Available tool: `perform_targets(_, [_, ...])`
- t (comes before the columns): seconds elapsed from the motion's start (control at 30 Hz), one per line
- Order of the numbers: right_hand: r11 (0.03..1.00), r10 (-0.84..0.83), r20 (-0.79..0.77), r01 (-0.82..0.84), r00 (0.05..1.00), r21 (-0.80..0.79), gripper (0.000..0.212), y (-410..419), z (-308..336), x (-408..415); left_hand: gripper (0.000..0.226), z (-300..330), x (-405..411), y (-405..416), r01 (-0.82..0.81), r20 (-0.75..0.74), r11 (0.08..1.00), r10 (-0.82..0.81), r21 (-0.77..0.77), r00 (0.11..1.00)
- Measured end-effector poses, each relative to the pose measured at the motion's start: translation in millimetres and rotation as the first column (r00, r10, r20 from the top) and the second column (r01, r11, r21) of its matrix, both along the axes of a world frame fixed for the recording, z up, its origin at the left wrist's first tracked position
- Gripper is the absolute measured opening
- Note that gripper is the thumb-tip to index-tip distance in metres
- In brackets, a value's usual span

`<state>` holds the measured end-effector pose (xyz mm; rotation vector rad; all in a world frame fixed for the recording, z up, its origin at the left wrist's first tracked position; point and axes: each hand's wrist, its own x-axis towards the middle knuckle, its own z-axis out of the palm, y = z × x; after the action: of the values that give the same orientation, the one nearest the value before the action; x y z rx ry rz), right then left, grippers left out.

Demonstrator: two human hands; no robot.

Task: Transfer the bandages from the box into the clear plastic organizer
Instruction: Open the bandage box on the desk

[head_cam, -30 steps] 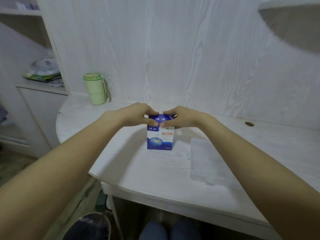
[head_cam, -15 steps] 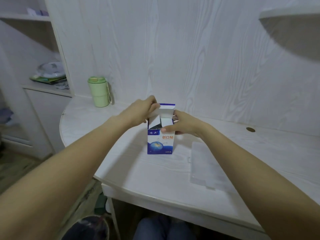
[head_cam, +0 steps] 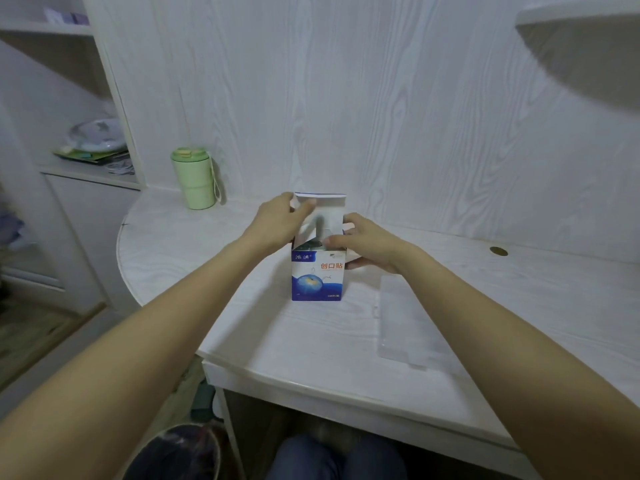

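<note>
— At frame centre, what grips what?
— The left hand [head_cam: 277, 221] pinches the raised lid flap; the right hand [head_cam: 369, 242] curls round the upright box [head_cam: 317, 277].
— And further out?
— Both forearms reach up from the lower corners; the clear organizer [head_cam: 403, 323] lies just right.

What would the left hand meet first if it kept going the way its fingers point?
The left hand already touches the box at its raised lid flap; past that probably the wood-grain wall, though depth is unclear.

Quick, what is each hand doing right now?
Left hand: pinching the raised lid flap of the blue and white cardboard bandage box.
Right hand: gripping the box's upper right side, steadying it.
</note>
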<state>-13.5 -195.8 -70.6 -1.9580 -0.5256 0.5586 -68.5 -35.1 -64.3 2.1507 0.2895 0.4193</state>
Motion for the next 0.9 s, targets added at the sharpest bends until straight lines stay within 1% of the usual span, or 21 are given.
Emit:
perform_targets(0.03, [1.000,-0.008,0.027,0.008,1.000,-0.001,0.051,1.1,-0.3,0.0,0.052,-0.4,1.9,-0.8,-0.045,0.001,0.999,0.045,0.006,0.999])
perform_targets(0.1, [0.998,-0.052,0.064,0.050,0.997,0.032,0.052,2.4,-1.5,-1.2,0.056,-2.7,5.6,-4.9,-0.151,0.047,0.987,0.149,0.045,0.988])
perform_targets(0.17, [0.987,-0.133,0.070,0.126,0.989,0.105,0.055,0.8,-3.2,-1.7,0.051,-3.6,4.9,-10.2,-0.266,0.132,0.959,0.252,0.100,0.959])
perform_targets(0.2, [0.978,-0.168,0.074,0.157,0.983,0.140,0.057,-1.1,-4.3,-1.6,0.044,-4.2,3.6,-11.8,-0.292,0.170,0.948,0.269,0.129,0.948])
perform_targets(0.27, [0.971,-0.194,0.137,0.170,0.971,0.168,0.058,-5.7,-7.1,-3.4,0.028,-7.9,2.0,-12.7,-0.251,0.176,0.948,0.218,0.194,0.960])
perform_targets(0.3, [0.975,-0.195,0.221,0.165,0.956,0.148,0.055,-7.5,-9.2,-4.0,0.028,-10.7,1.5,-12.5,-0.203,0.159,0.956,0.171,0.212,0.972])
perform_targets(0.33, [0.980,-0.195,0.334,0.168,0.922,0.107,0.050,-8.8,-11.2,-4.7,0.032,-13.4,0.4,-12.2,-0.160,0.135,0.964,0.133,0.212,0.982])
perform_targets(0.4, [0.977,-0.188,0.556,0.210,0.810,0.024,0.037,-9.8,-14.6,-4.9,0.042,-14.6,-2.7,-13.0,-0.126,0.120,0.975,0.106,0.182,0.987])
perform_targets(0.43, [0.975,-0.174,0.625,0.223,0.761,0.000,0.029,-10.8,-16.0,-4.5,0.046,-14.3,-3.5,-13.1,-0.124,0.114,0.976,0.104,0.181,0.988])
perform_targets(0.5, [0.979,-0.118,0.686,0.199,0.718,-0.039,0.019,-11.8,-16.7,-3.2,0.059,-12.9,-3.3,-12.5,-0.096,0.052,0.960,0.085,0.264,0.995])
perform_targets(0.53, [0.983,-0.078,0.692,0.169,0.717,-0.065,0.019,-11.3,-16.9,-2.3,0.059,-12.6,-1.8,-11.2,-0.066,0.002,0.943,0.069,0.327,0.998])
perform_targets(0.57, [0.987,-0.039,0.686,0.137,0.727,-0.089,0.024,-10.3,-17.5,-1.7,0.053,-11.8,-0.4,-9.7,-0.032,-0.040,0.930,0.050,0.367,0.998])
perform_targets(0.6, [0.987,-0.002,0.672,0.109,0.741,-0.117,0.032,-9.3,-16.3,-2.5,0.045,-10.7,0.6,-8.4,-0.012,-0.052,0.933,0.033,0.359,0.998])
perform_targets(0.63, [0.984,0.030,0.658,0.092,0.753,-0.150,0.041,-8.2,-15.3,-2.3,0.038,-9.2,0.9,-6.7,-0.009,-0.043,0.952,0.023,0.305,0.999])
perform_targets(0.7, [0.974,0.072,0.617,0.079,0.784,-0.214,0.057,-7.3,-14.3,-0.2,0.037,-8.0,1.6,-1.7,-0.072,0.018,0.982,0.070,0.172,0.997])
perform_targets(0.77, [0.971,0.067,0.544,0.071,0.836,-0.229,0.062,-8.1,-12.7,1.7,0.042,-10.3,2.1,6.2,-0.113,0.050,0.992,0.110,0.054,0.993])
perform_targets(0.8, [0.971,0.062,0.507,0.065,0.859,-0.229,0.062,-8.3,-12.9,2.5,0.043,-12.4,0.2,8.9,-0.108,0.038,0.994,0.106,0.036,0.994])
perform_targets(0.83, [0.972,0.063,0.479,0.056,0.875,-0.230,0.061,-8.4,-14.0,2.9,0.042,-15.5,-1.0,11.3,-0.097,0.014,0.993,0.096,0.075,0.995])
perform_targets(0.9, [0.976,0.054,0.437,0.045,0.898,-0.212,0.057,-7.2,-16.9,1.8,0.034,-20.7,-0.9,16.4,-0.089,-0.032,0.955,0.102,0.285,0.994])
